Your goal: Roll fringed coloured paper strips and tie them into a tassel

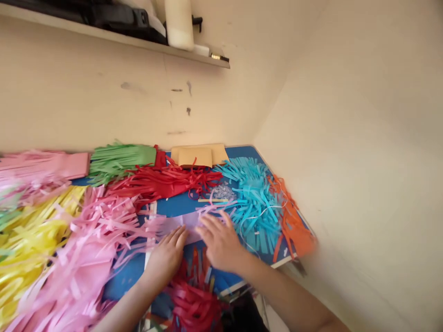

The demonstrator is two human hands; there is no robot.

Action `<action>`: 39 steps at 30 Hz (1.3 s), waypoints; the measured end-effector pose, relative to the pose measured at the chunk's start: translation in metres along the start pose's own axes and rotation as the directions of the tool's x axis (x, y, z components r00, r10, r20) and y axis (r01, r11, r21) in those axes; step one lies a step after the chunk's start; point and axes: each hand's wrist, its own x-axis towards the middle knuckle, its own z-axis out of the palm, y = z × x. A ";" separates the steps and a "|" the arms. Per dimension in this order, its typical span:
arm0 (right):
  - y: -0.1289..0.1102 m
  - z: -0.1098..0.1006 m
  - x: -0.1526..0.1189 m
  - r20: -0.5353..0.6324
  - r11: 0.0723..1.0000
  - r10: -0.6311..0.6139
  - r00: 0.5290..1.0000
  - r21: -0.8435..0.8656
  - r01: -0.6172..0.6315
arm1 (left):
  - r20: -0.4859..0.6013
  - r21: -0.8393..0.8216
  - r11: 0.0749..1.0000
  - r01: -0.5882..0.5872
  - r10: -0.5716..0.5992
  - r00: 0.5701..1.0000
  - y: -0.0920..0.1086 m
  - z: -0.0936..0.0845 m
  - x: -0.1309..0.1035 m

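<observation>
A strip of lilac tissue paper, cut into fringe at both ends, lies across the blue table in front of me. My left hand rests on the strip's near left part, its fingers stretched out and close together. Over the right part of the same strip is my right hand, fingers apart and slightly bent, a little blurred. Whether its fingertips press on the paper I cannot tell. A thin pale stick and a small heap of clear, shiny bits lie just beyond the strip.
Fringed paper in pink, yellow, green and red covers the left and back. Turquoise fringe, a white string and orange fringe lie right. Red fringe hangs nearest me. A shelf juts overhead.
</observation>
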 end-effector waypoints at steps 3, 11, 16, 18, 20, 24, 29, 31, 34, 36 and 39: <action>-0.004 0.016 0.006 0.088 0.993 -0.103 0.991 0.074 0.097 | 0.020 -0.024 1.000 0.016 -0.016 1.000 0.004 -0.003 -0.007; 0.023 0.029 0.025 0.122 0.963 0.197 0.973 0.160 -0.216 | 0.120 -0.025 0.973 0.229 -0.224 0.967 -0.015 -0.024 0.005; 0.019 0.033 0.043 0.085 0.936 0.341 0.936 0.061 -0.347 | 0.170 0.064 0.911 0.406 -0.411 0.896 -0.019 -0.014 0.031; 0.019 0.038 0.047 0.073 0.926 0.371 0.926 0.049 -0.375 | 0.185 0.098 0.889 0.448 -0.458 0.869 -0.018 -0.013 0.035; 0.020 0.043 0.048 0.065 0.919 0.389 0.919 0.050 -0.392 | 0.202 0.123 0.872 0.474 -0.489 0.848 -0.018 -0.014 0.037; 0.022 0.045 0.048 0.074 0.911 0.404 0.912 0.065 -0.408 | 0.226 0.156 0.848 0.507 -0.530 0.817 -0.018 -0.015 0.038; 0.024 0.045 0.049 0.092 0.903 0.418 0.904 0.067 -0.424 | 0.220 0.189 0.828 0.529 -0.560 0.798 -0.017 -0.012 0.041; 0.024 0.045 0.049 0.093 0.902 0.421 0.902 0.063 -0.427 | 0.208 0.197 0.822 0.534 -0.567 0.797 -0.018 -0.010 0.041; 0.025 0.045 0.049 0.097 0.900 0.426 0.899 0.060 -0.433 | 0.191 0.205 0.819 0.535 -0.570 0.799 -0.018 -0.007 0.041; 0.025 0.046 0.049 0.101 0.897 0.432 0.896 0.060 -0.439 | 0.181 0.212 0.819 0.533 -0.569 0.802 -0.019 -0.004 0.041; 0.024 0.048 0.050 0.114 0.888 0.451 0.885 0.044 -0.458 | 0.169 0.218 0.826 0.520 -0.557 0.813 -0.019 -0.002 0.041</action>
